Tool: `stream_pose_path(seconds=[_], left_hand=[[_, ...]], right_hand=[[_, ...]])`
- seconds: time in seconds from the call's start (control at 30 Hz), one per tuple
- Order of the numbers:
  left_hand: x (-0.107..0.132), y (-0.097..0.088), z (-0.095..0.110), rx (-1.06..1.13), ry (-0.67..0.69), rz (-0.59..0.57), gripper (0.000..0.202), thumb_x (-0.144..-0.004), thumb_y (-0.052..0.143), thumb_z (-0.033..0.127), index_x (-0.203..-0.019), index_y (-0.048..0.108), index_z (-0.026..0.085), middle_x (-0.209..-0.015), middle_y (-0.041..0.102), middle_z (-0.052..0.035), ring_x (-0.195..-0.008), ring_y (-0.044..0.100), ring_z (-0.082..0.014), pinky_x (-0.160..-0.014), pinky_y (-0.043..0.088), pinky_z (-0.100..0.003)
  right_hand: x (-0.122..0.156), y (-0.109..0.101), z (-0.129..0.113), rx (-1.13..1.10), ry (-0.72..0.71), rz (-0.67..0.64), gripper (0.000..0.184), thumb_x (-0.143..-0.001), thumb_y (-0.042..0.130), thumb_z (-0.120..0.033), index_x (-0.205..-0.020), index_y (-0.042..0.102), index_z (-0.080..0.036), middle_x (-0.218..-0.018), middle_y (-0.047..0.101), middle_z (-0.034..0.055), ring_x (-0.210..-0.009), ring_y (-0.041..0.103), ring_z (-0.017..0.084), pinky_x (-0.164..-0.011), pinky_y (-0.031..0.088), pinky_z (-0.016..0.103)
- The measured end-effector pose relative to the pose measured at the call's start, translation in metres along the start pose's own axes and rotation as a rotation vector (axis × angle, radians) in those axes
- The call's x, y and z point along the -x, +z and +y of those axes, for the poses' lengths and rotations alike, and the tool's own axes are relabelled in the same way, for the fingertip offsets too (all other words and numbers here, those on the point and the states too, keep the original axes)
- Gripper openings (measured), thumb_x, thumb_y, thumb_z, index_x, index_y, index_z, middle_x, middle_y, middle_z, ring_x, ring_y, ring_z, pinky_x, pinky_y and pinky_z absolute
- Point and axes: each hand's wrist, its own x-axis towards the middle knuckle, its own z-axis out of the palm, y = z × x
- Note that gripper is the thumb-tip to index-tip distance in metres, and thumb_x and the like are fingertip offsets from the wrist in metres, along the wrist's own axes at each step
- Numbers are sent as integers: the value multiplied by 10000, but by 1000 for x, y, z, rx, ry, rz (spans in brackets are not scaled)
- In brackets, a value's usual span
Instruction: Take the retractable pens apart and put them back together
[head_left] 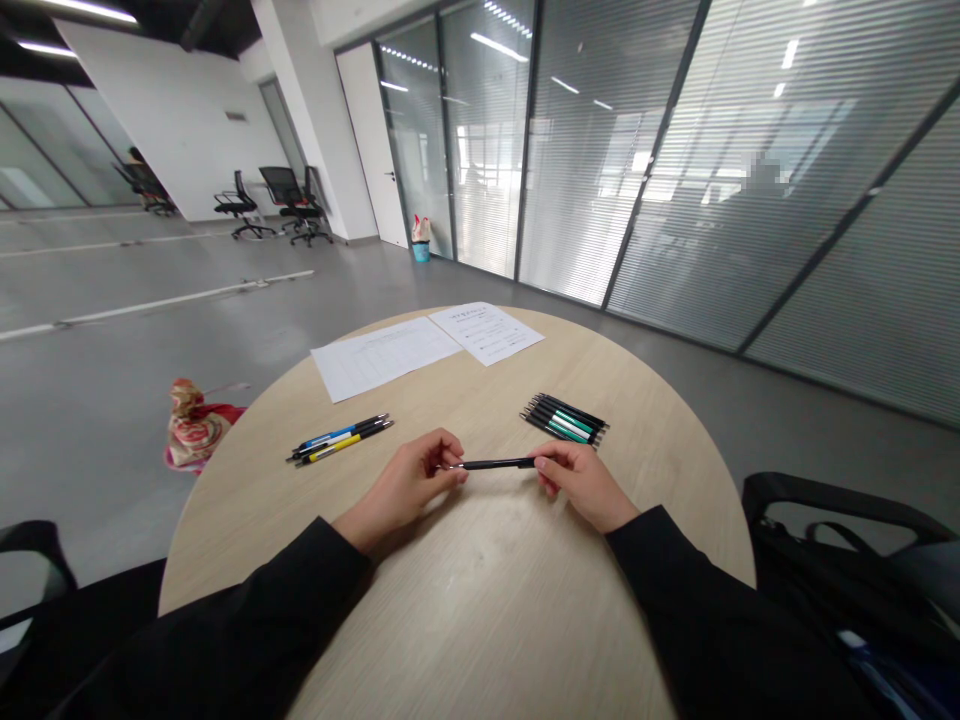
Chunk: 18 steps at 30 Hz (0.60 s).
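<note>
My left hand point(405, 487) and my right hand point(583, 487) hover just above a round light-wood table point(487, 570), each pinching one end of a slim black pen point(496, 463). To the left of my left hand lie several pens with blue and yellow barrels point(341, 440). A tight bunch of several black pens with green bands point(566, 420) sits beyond my right hand. Two printed paper sheets point(382, 356) point(486, 333) lie side by side at the table's far edge.
A red patterned cloth bundle point(196, 425) sits on the floor beyond the table's left edge. A black bag point(840, 560) stands at the right. Several black office chairs point(285, 205) stand far back, and a glass partition with blinds point(750, 170) runs along the right.
</note>
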Motion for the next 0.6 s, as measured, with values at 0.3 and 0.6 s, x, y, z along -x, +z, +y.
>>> stream_pose_path(seconds=[0.3,0.6], left_hand=[[2,4,-1,161,-61,29,287,-857,691,423,-795,542,187,-508,519,78,-427,460,-84,-456,336,-194],[-2,11,-1,393,-132,79,337,-874,684,488,-843,578,169,-655,620,15,-534,560,-98,-510,427,-204]], right_hand=[[0,3,-1,-95,13,26,378,-775,774,-483,-934,712,-146,-712,686,25,-571,590,125,-555,467,264],[0,6,0,-169,48,115,417,-711,826,-486,-921,708,-146,-724,722,44,-591,632,135,-582,514,273]])
